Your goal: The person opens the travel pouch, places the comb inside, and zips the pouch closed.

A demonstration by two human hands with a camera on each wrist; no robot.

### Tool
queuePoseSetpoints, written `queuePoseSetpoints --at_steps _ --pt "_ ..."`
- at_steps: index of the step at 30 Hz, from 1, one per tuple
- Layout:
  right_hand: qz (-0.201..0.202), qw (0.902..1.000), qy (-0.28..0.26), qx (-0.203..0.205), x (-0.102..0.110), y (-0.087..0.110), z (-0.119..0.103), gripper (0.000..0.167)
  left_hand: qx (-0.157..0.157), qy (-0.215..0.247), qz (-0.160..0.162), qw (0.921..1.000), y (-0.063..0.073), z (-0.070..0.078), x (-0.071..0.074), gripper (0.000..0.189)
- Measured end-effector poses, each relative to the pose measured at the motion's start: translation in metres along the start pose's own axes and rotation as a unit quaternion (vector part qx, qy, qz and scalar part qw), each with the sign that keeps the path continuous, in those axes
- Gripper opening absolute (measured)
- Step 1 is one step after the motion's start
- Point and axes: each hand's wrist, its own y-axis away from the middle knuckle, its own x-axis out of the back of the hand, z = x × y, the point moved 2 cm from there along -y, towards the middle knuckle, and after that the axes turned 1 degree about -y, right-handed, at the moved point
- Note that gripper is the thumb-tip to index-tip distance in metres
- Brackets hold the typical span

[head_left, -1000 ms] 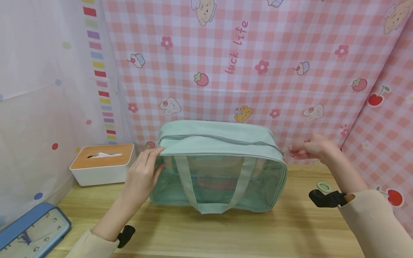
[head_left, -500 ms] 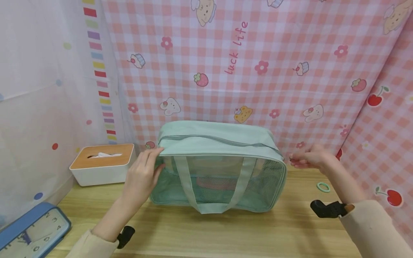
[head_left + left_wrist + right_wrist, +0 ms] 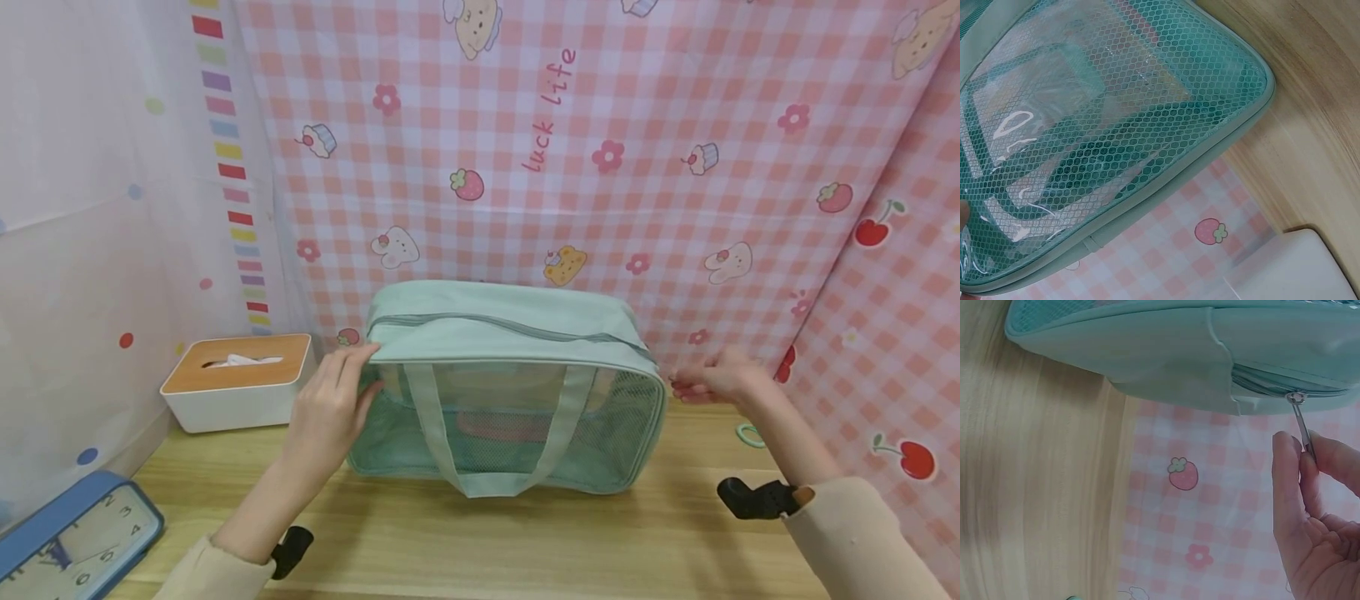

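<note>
A mint green bag [image 3: 502, 387] with clear mesh sides stands upright on the wooden table, its strap handle [image 3: 491, 483] hanging down the front. A dark zipper [image 3: 517, 323] runs across its top. At the bag's top left corner my left hand [image 3: 330, 404] pinches the edge, fingers on top and thumb at the front. Beside the right end is my right hand [image 3: 723, 379]. In the right wrist view, its thumb and fingers pinch the metal zipper pull [image 3: 1303, 428], whose slider sits near the zipper's end. Something pinkish [image 3: 502, 425] shows inside, its kind unclear.
A white tissue box [image 3: 236, 387] with a wooden lid stands left of the bag. A blue-framed case with a clock-face print [image 3: 90, 537] lies at the front left. Right of the bag is a green ring [image 3: 748, 435], partly behind my forearm. Checked cloth hangs behind.
My right hand has moved downward beside the bag's right end, with a slight shift left just now. The left hand and the bag have stayed in place.
</note>
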Motion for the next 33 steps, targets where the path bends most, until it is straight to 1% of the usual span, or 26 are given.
queuePoseSetpoints --at_steps 6,10,15,23,26,29,33 --pt "0.014 0.9994 0.029 -0.011 -0.005 -0.001 0.006 0.037 -0.002 -0.006 0.002 1.0000 0.000 0.000 0.001 0.053" --pt "0.015 0.9990 0.036 -0.020 -0.009 0.000 0.008 0.038 -0.002 -0.003 0.010 0.9999 -0.001 0.001 0.001 0.053" --pt "0.013 0.9990 0.033 -0.027 -0.012 0.001 0.010 0.041 -0.004 -0.002 0.014 0.9999 0.000 0.001 0.002 0.053" --pt "0.020 0.9995 0.021 -0.016 -0.016 0.000 0.017 0.029 -0.003 -0.004 0.008 1.0000 0.000 0.001 0.003 0.053" --pt "0.019 0.9995 0.019 -0.014 -0.016 -0.001 0.019 0.030 -0.001 -0.003 0.008 1.0000 0.001 0.000 0.003 0.054" --pt "0.021 0.9997 0.002 -0.015 -0.018 -0.002 0.021 0.033 -0.001 -0.004 0.012 0.9999 0.001 0.000 0.003 0.055" --pt "0.018 0.9980 -0.057 -0.018 -0.023 -0.003 0.026 0.030 -0.004 -0.004 0.015 0.9999 -0.001 0.000 0.004 0.055"
